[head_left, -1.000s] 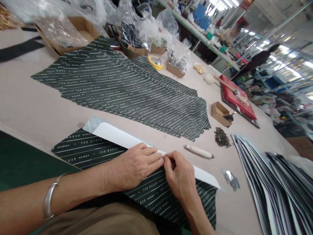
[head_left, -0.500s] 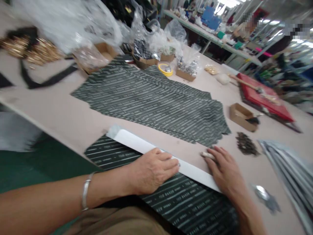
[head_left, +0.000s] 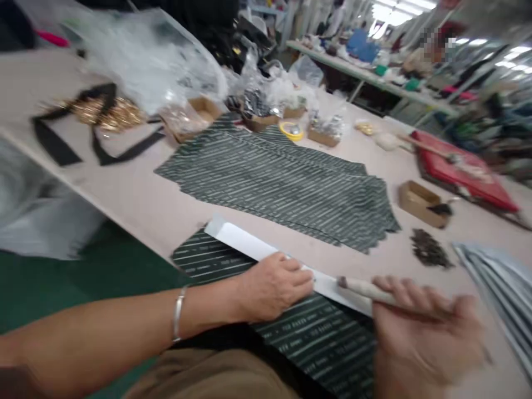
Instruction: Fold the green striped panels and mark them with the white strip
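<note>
Right grip (head_left: 428,327) wrapped round pale stick (head_left: 368,289), left grip (head_left: 274,286) atop white strip (head_left: 245,243), left closure unclear

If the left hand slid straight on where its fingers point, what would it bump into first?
Sliding along the long, flat white strip, the left hand would probably meet the pale, rod-shaped tool held in the right hand, unless that hovers higher.

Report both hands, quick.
Left hand: resting on the white strip; grip cannot be told.
Right hand: holding the pale rod-shaped tool.
</note>
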The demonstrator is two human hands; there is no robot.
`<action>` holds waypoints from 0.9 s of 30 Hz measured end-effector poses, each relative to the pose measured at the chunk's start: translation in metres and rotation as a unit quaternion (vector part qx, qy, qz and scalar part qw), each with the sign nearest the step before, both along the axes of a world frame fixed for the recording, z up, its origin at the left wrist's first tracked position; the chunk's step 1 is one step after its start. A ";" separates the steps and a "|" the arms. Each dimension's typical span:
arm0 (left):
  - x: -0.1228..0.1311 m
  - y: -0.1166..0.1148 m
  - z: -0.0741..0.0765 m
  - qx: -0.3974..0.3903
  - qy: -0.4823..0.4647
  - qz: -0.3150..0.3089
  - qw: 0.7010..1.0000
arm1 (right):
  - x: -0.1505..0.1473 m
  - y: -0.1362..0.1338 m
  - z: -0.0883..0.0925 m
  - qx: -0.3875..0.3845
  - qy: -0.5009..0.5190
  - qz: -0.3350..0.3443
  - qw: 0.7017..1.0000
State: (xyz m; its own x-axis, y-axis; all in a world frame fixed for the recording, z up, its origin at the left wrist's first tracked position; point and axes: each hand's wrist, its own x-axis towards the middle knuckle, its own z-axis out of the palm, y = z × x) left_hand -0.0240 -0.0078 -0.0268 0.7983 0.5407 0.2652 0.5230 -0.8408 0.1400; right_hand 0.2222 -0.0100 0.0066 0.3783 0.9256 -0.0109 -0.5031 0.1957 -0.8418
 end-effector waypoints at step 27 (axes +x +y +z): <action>0.004 0.005 -0.009 -0.052 -0.078 0.009 0.996 | -0.064 0.000 -0.012 0.172 -0.191 0.133 0.957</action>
